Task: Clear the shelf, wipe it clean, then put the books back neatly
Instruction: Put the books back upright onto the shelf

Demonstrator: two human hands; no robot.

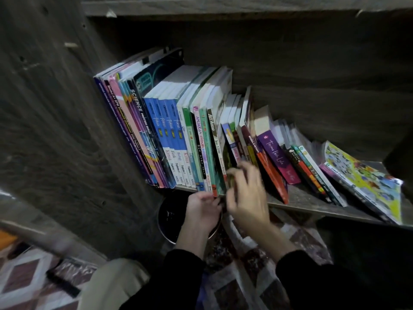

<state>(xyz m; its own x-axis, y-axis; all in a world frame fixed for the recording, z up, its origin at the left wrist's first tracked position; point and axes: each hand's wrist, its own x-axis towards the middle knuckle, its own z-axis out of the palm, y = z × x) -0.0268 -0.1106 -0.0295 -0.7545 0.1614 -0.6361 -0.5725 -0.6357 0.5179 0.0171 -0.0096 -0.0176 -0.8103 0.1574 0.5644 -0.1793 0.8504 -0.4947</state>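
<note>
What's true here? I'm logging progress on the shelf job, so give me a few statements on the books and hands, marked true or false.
1. The shelf holds a row of books. True.
2. The blue Fokus books lie flat in a pile. False: they stand upright near the left end.
3. The left hand and right hand are both at the lower ends of books mid-row. True.
4. The colourful book at the right end stands upright. False: it leans far over.

Blue-spined books (171,139), a purple book (278,153), dark wood-grain shelf (312,202).
</note>
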